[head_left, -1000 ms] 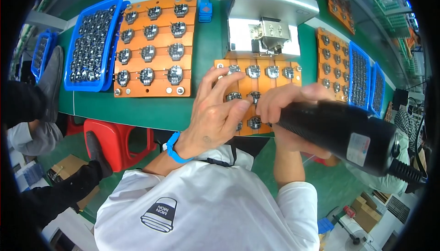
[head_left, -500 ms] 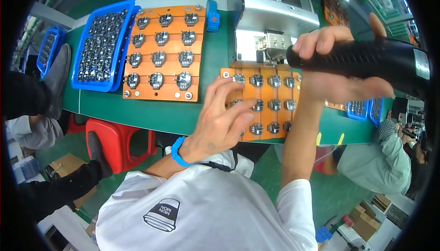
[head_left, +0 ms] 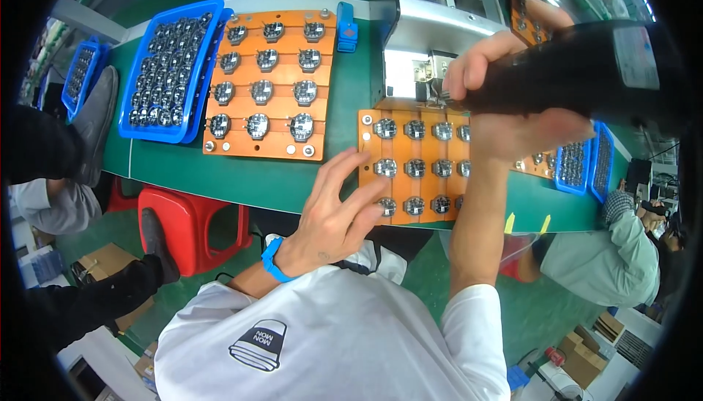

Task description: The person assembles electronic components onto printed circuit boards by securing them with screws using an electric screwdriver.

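My right hand point(head_left: 505, 134) is wrapped around a black electric screwdriver point(head_left: 556, 71), held sideways over the bench. Its tip end is at the front of a silver box-shaped machine point(head_left: 428, 27), which looks like a screw feeder; whether they touch is hidden by my fingers. Below lies an orange fixture board point(head_left: 400, 187) carrying rows of small round electronic parts point(head_left: 414, 168). My right wrist covers its right side. My left hand point(head_left: 329, 214), with a blue band on the wrist, has its fingers spread at the board's left edge and holds nothing.
A second loaded orange board point(head_left: 282, 141) lies to the left, beside a blue tray point(head_left: 124, 126) full of similar parts. A blue strap point(head_left: 347, 29) lies behind. More blue trays point(head_left: 571, 170) are at right. A red stool point(head_left: 168, 232) stands left; other people sit on both sides.
My left hand has drawn back leftward from above the parts to the board's edge. My right hand and the electric screwdriver have shifted slightly left. The view has turned a little.
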Demonstrator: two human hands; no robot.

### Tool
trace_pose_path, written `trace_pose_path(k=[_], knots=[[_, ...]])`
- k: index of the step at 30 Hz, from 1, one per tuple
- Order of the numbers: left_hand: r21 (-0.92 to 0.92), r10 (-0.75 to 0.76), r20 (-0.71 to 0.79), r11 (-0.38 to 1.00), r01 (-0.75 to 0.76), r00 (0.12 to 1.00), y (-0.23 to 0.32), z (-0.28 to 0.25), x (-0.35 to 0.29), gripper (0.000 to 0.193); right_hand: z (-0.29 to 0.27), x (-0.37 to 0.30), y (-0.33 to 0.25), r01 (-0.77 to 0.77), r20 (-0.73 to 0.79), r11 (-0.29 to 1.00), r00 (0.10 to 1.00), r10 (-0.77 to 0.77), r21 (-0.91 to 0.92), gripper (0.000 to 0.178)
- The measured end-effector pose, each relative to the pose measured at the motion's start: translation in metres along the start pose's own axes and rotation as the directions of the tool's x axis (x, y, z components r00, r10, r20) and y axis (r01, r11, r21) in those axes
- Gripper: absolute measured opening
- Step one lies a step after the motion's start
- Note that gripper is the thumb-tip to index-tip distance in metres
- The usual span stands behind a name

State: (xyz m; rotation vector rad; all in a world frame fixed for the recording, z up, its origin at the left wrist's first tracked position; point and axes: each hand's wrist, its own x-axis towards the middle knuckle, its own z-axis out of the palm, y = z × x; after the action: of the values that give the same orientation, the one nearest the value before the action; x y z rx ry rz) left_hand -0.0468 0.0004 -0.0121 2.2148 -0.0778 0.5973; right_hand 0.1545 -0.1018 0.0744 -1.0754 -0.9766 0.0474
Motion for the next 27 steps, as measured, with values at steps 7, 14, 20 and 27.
trace_pose_path(k=[7,14,20,27], knots=[[0.055,0.006,-0.01,0.998,-0.006,1.0,-0.002,0.003,-0.002,0.027,0.017,-0.052,-0.003,-0.033,-0.166,0.883,0.978,0.125,0.469,0.115],[0.032,-0.039,-0.023,0.999,0.039,0.999,0.0,0.006,-0.001,0.026,0.025,-0.074,0.007,-0.056,-0.167,0.872,0.974,0.155,0.487,0.111],[0.03,-0.046,-0.022,0.998,0.047,0.999,0.0,0.006,0.0,0.026,0.021,-0.076,0.015,-0.069,-0.071,0.93,0.992,0.101,0.362,0.099],[0.032,-0.022,-0.011,0.999,0.023,1.0,-0.003,0.005,0.001,0.025,0.03,-0.081,0.009,-0.174,-0.1,0.983,0.979,0.18,0.065,0.098]])
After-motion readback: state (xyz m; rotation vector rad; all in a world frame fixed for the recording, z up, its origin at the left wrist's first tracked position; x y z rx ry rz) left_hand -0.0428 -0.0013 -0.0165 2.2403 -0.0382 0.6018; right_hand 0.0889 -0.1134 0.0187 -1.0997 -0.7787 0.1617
